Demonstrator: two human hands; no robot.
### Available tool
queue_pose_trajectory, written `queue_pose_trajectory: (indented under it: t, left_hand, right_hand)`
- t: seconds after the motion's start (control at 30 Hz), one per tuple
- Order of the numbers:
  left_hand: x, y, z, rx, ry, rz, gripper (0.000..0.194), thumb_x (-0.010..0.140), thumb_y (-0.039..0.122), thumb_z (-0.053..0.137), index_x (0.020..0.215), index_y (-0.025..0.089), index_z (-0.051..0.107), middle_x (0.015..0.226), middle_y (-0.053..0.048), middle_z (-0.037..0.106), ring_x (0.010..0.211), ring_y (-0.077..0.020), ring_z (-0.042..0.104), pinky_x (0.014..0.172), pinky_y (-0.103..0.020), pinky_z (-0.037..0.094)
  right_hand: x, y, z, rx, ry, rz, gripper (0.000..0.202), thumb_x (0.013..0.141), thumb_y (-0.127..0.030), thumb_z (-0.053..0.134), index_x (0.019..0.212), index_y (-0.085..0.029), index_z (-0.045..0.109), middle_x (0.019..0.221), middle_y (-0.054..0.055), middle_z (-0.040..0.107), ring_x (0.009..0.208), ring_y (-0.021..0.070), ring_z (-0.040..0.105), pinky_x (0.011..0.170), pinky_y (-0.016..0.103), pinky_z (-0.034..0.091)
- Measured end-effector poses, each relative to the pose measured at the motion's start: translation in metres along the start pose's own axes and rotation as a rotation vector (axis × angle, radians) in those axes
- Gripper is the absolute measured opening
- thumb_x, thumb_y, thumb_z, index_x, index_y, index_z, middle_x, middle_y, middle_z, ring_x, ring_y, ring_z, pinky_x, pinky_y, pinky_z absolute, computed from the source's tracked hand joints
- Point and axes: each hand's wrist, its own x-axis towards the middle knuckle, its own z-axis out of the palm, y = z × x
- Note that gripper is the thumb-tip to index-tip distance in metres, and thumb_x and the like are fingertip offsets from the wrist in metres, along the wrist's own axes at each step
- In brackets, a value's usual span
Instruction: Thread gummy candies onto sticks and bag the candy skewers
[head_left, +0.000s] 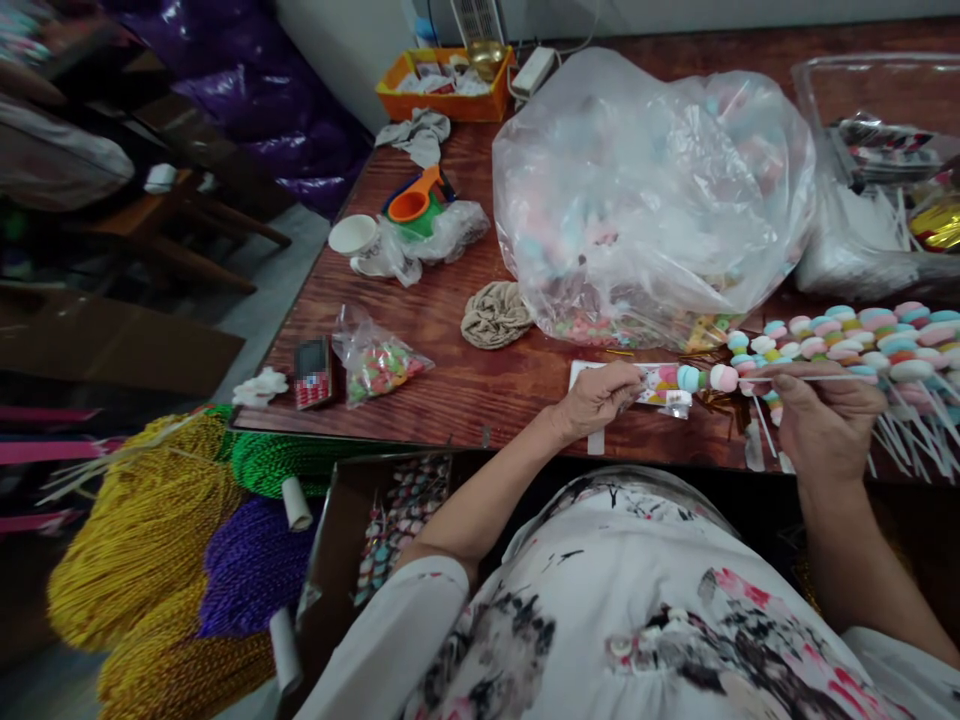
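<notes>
Across the near table edge lies a candy skewer, its pastel marshmallow-like pieces in pink, blue and green on a white stick. My right hand pinches that stick beyond the pink piece. At the other end my left hand is closed, its fingers pressed together at the skewer's tip; whether they grip candy or clear wrapping is hidden. Under the skewer a white printed card or packet shows in part. Right of my hands, several finished-looking skewers are piled with their sticks towards me.
A large clear bag of pastel candies fills the table's middle. Left of it are a beige cloth coil, a small candy bag, a phone and a cup. A plastic bin stands right; an orange tray sits behind.
</notes>
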Motion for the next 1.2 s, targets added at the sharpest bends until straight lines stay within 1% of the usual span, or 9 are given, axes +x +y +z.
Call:
queue_pose_trajectory:
  t: [0.1,0.2,0.27,0.43,0.57,0.7,0.83,1.03,1.2]
  left_hand:
    - [0.0,0.003,0.001,0.033,-0.054,0.0,0.032,0.096,0.038,0.05,0.114,0.014,0.061,0.1,-0.012,0.07,0.09,-0.0155,0.066,0.083,-0.028,0.052]
    - [0.004,0.013,0.003,0.036,-0.166,-0.045,0.046,0.097,0.042,0.048,0.132,0.013,0.051,0.119,-0.017,0.066,0.104,-0.0203,0.065,0.091,-0.034,0.05]
    - [0.008,0.023,0.003,0.031,-0.246,-0.112,0.049,0.095,0.048,0.05,0.131,0.015,0.053,0.117,-0.015,0.067,0.104,-0.0218,0.064,0.09,-0.033,0.049]
    - [0.015,0.043,0.007,0.05,-0.453,-0.299,0.058,0.074,0.066,0.068,0.103,0.015,0.062,0.084,-0.004,0.064,0.077,-0.019,0.058,0.07,-0.027,0.042]
    - [0.011,0.044,0.016,-0.046,-0.405,-0.385,0.054,0.071,0.063,0.072,0.098,0.017,0.062,0.074,0.003,0.055,0.071,-0.0147,0.05,0.069,-0.024,0.037]
    - [0.01,0.046,0.022,-0.188,-0.411,-0.447,0.053,0.068,0.062,0.076,0.09,0.015,0.063,0.065,0.007,0.041,0.065,-0.0102,0.039,0.063,-0.022,0.031]
    - [0.012,0.051,0.025,-0.251,-0.396,-0.469,0.053,0.062,0.057,0.081,0.087,0.014,0.063,0.068,0.006,0.046,0.069,-0.0111,0.042,0.066,-0.023,0.034]
    - [0.013,0.057,0.022,-0.171,-0.354,-0.489,0.081,0.056,0.049,0.088,0.124,0.019,0.056,0.094,-0.002,0.064,0.091,-0.0218,0.057,0.081,-0.031,0.044]
    - [0.013,0.059,0.024,-0.206,-0.36,-0.44,0.098,0.058,0.035,0.089,0.142,0.018,0.041,0.123,-0.011,0.062,0.112,-0.0288,0.058,0.098,-0.04,0.044]
  right_hand:
    - [0.003,0.002,0.0,0.169,-0.007,0.057,0.014,0.061,-0.023,0.085,0.067,-0.018,0.073,0.061,0.001,0.069,0.052,0.0149,0.066,0.048,0.025,0.054]
    - [0.002,0.003,0.004,0.207,-0.002,0.113,0.016,0.061,-0.022,0.085,0.071,-0.018,0.073,0.063,0.0,0.07,0.054,0.0153,0.068,0.048,0.023,0.054]
    - [-0.001,0.001,0.007,0.216,-0.008,0.106,0.017,0.061,-0.02,0.084,0.073,-0.018,0.073,0.066,0.0,0.071,0.057,0.0159,0.069,0.048,0.023,0.053]
    - [-0.009,-0.006,0.016,0.209,-0.039,0.034,0.012,0.063,-0.016,0.081,0.067,-0.017,0.07,0.063,0.003,0.072,0.054,0.0157,0.067,0.046,0.024,0.05]
    - [-0.014,-0.005,0.011,0.096,-0.056,0.009,0.01,0.065,-0.017,0.081,0.066,-0.018,0.07,0.066,0.002,0.072,0.053,0.014,0.063,0.05,0.026,0.052]
    - [-0.013,0.002,0.002,-0.015,-0.128,0.094,0.013,0.067,-0.021,0.082,0.069,-0.02,0.069,0.064,-0.003,0.068,0.053,0.0113,0.062,0.049,0.023,0.051]
    - [-0.01,0.006,0.004,-0.014,-0.184,0.157,0.015,0.068,-0.023,0.083,0.069,-0.02,0.068,0.06,-0.005,0.065,0.049,0.0097,0.059,0.045,0.021,0.049]
    - [-0.007,0.007,0.006,-0.073,-0.052,0.005,0.015,0.067,-0.022,0.084,0.068,-0.021,0.069,0.059,-0.007,0.064,0.047,0.0075,0.057,0.044,0.02,0.047]
    - [-0.005,0.004,0.005,-0.087,-0.036,-0.043,0.015,0.068,-0.023,0.084,0.067,-0.021,0.069,0.06,-0.007,0.064,0.049,0.0076,0.058,0.045,0.02,0.047]
